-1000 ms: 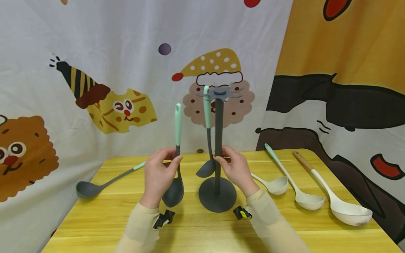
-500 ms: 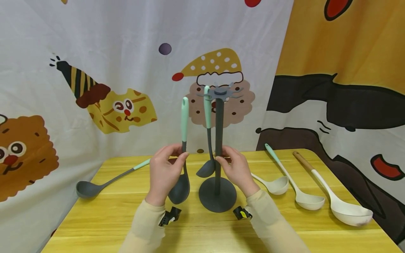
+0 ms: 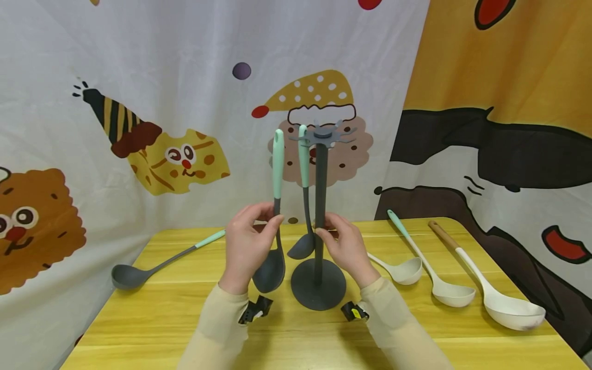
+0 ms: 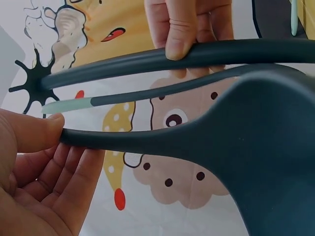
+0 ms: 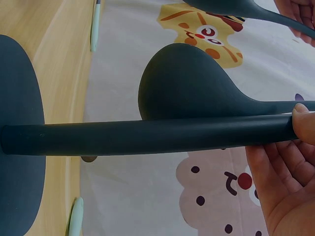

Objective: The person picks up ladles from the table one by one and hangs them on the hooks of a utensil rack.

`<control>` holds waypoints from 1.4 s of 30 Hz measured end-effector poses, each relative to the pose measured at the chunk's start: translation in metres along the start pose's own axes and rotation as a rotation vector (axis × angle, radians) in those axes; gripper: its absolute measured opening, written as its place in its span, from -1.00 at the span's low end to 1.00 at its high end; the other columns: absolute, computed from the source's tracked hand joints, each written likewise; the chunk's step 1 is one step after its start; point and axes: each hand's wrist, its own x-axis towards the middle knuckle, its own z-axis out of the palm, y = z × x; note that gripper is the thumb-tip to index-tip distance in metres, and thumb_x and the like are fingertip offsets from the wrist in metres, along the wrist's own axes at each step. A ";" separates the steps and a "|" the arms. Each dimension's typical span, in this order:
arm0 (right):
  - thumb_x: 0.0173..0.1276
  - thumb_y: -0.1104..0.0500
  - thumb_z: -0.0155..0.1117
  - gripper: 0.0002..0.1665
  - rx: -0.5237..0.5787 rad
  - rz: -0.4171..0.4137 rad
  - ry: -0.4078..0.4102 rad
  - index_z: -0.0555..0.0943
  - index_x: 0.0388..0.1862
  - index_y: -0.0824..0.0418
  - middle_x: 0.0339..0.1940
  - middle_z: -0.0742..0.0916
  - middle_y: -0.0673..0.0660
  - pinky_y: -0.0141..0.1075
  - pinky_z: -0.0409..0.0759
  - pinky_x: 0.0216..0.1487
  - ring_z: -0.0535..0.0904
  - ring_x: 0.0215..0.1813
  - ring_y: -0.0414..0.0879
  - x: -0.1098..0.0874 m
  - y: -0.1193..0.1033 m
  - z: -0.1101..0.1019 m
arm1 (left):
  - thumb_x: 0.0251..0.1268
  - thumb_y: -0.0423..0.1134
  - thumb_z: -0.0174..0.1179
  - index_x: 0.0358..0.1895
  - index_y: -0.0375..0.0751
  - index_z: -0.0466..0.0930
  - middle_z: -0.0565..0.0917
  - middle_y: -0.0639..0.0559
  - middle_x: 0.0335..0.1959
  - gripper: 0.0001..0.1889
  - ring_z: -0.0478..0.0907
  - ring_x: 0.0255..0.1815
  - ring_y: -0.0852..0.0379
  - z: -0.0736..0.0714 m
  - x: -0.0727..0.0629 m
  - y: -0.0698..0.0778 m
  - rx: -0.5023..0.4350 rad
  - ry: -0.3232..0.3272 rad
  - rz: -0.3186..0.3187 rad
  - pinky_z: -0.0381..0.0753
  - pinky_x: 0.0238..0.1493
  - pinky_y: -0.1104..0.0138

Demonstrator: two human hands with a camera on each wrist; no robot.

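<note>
My left hand (image 3: 252, 241) pinches the dark shaft of a ladle (image 3: 269, 271) between thumb and fingers. Its mint handle points up and its bowl hangs down, left of a dark utensil stand (image 3: 320, 195). With thumb and fingertips my right hand (image 3: 344, 244) holds the stand's post. The stand has a round base (image 3: 318, 298) and a hooked top (image 3: 322, 134). From a left hook hangs a second mint-handled ladle (image 3: 302, 245), its bowl beside the post. In the left wrist view, the held ladle's bowl (image 4: 270, 142) looms large in front.
On the table's left lies a grey ladle (image 3: 131, 276) with a mint handle. At right lie a small white ladle (image 3: 404, 271), a mint-handled white ladle (image 3: 450, 294) and a large wooden-handled white ladle (image 3: 513, 311). A printed curtain (image 3: 194, 51) hangs behind the table.
My left hand has moved right and upward with the ladle, bringing its handle close to the hanging one. My right hand stays on the post, and the stand has not moved.
</note>
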 end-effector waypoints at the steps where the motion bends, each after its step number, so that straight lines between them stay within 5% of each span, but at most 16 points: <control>1: 0.37 0.31 0.33 -0.78 -0.001 -0.001 0.001 0.64 -0.02 0.28 -0.18 0.71 0.15 -0.09 0.68 -0.13 0.66 -0.12 0.02 0.000 0.000 0.000 | 0.18 -0.40 0.40 -0.23 -0.26 0.73 0.67 -0.01 -0.34 -0.89 0.66 -0.27 0.16 0.000 0.001 0.001 -0.005 -0.004 0.000 0.70 -0.36 0.31; 14: 0.35 0.32 0.34 -0.75 -0.014 -0.026 0.015 0.64 0.00 0.28 -0.18 0.71 0.16 -0.06 0.69 -0.15 0.67 -0.13 0.04 -0.001 0.002 0.002 | 0.17 -0.38 0.42 -0.23 -0.24 0.73 0.69 0.01 -0.34 -0.88 0.66 -0.32 0.15 0.009 0.007 0.004 -0.070 -0.075 -0.059 0.71 -0.35 0.30; 25: 0.36 0.32 0.33 -0.73 -0.014 0.010 0.006 0.63 0.03 0.26 -0.14 0.71 0.16 -0.06 0.69 -0.10 0.67 -0.10 0.04 0.000 0.001 0.002 | 0.19 -0.40 0.39 -0.22 -0.25 0.73 0.68 0.02 -0.35 -0.89 0.64 -0.32 0.15 0.022 0.005 0.003 -0.122 -0.131 -0.046 0.70 -0.38 0.31; 42: 0.37 0.33 0.32 -0.71 -0.013 -0.013 0.005 0.63 0.06 0.28 -0.13 0.71 0.17 -0.05 0.69 -0.12 0.67 -0.09 0.05 0.000 0.002 0.001 | 0.22 -0.38 0.39 -0.21 -0.26 0.70 0.65 0.03 -0.35 -0.89 0.61 -0.32 0.15 0.030 0.002 0.004 -0.131 -0.149 -0.059 0.70 -0.38 0.34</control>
